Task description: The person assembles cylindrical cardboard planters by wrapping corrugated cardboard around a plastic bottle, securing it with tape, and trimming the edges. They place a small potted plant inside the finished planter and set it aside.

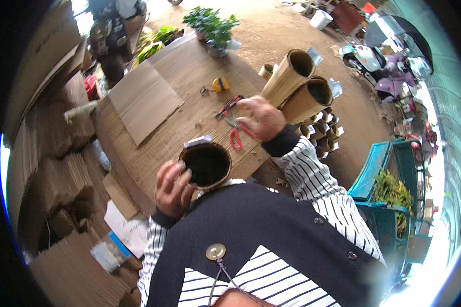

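Observation:
Close against my body stands a round tan tube [210, 185] with a dark inside. My left hand [173, 188] grips its left side, fingers bent at the rim. A white folded piece [198, 141] sits at the tube's far edge. Over the table's right part is my right hand [263, 118], blurred, its fingers curled together; whatever they hold is hidden. Its fingertips are beside a red-and-black hand tool [229, 106]. Just below that hand lie red-handled scissors [235, 139], blades partly covered. Farther off on the wood rests a yellow tape measure [220, 85].
A flat cardboard sheet [143, 100] lies on the wooden table [189, 69]. Two tall tubes [287, 77] stand at its right edge, smaller ones behind. A leafy potted plant [212, 28] is at the far end. Stacked cardboard [61, 169] fills the left; a teal crate [371, 174] stands right.

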`<state>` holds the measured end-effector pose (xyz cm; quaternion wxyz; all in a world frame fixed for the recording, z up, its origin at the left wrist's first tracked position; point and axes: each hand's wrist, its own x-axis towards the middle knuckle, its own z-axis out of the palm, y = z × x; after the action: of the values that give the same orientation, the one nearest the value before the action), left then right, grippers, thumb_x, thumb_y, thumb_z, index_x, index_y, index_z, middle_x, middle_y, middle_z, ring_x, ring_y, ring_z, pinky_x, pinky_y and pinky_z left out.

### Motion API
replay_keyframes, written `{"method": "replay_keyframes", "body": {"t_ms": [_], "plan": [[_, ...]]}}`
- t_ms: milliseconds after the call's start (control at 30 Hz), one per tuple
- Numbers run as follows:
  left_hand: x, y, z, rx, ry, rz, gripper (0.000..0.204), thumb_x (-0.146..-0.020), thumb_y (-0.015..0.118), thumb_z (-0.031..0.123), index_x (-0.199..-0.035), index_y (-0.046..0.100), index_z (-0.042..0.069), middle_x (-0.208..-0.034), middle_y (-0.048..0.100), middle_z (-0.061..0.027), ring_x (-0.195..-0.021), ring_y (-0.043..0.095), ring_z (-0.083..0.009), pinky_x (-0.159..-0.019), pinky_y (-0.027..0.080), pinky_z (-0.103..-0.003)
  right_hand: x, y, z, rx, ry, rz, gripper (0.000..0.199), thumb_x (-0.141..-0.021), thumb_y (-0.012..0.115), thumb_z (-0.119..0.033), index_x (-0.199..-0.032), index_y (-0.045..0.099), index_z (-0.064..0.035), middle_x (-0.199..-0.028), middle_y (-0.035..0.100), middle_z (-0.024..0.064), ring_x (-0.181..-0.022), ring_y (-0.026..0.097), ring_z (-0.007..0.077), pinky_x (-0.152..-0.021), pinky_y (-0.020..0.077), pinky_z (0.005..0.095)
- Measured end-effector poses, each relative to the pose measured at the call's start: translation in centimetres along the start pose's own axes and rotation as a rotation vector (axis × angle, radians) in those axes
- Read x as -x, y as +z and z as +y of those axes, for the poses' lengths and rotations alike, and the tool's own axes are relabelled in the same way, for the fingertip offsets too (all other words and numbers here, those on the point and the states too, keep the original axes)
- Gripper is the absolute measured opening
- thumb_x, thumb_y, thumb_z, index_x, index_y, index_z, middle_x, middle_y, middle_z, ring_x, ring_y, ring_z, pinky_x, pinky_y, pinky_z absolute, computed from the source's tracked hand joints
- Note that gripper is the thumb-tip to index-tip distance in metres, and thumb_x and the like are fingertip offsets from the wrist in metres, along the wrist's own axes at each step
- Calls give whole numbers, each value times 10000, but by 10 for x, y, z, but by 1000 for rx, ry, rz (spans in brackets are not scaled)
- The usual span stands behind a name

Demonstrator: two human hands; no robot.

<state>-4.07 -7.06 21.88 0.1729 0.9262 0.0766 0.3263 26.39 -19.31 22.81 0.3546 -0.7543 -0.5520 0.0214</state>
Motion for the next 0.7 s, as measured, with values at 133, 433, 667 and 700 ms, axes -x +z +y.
{"method": "replay_keyframes", "body": {"t_ms": [133,433,667,700], "plan": [[20,8,1,-12,80,-77,276,-705,770,163,-956,698,72,-1053,662,-79,-1041,606,-288,-835,544,-376,35,-53,100,493,285,272,424,-748,752,-172,-1129,589,-78,-1069,563,149,-1003,578,329,-881,485,409],[-30,37,24,-67,74,-331,261,-655,819,165,-855,672,85,-789,639,-31,-745,611,-228,-631,532,-340,58,-72,203,846,447,163,327,-769,729,-302,-977,560,-115,-913,635,73,-884,629,274,-737,493,408],[-87,87,22,-267,-114,-179,108,-720,708,107,-771,616,83,-717,577,-80,-683,581,-282,-581,502,-373,60,-66,229,660,106,270,320,-853,588,-187,-1155,554,-87,-890,648,77,-781,637,249,-655,532,356],[-100,92,15,-299,-150,-157,112,-720,707,108,-779,617,78,-729,585,-87,-707,593,-289,-596,507,-382,59,-67,233,636,77,280,301,-859,575,-176,-1145,559,-84,-886,648,77,-773,637,249,-649,531,354]]}}
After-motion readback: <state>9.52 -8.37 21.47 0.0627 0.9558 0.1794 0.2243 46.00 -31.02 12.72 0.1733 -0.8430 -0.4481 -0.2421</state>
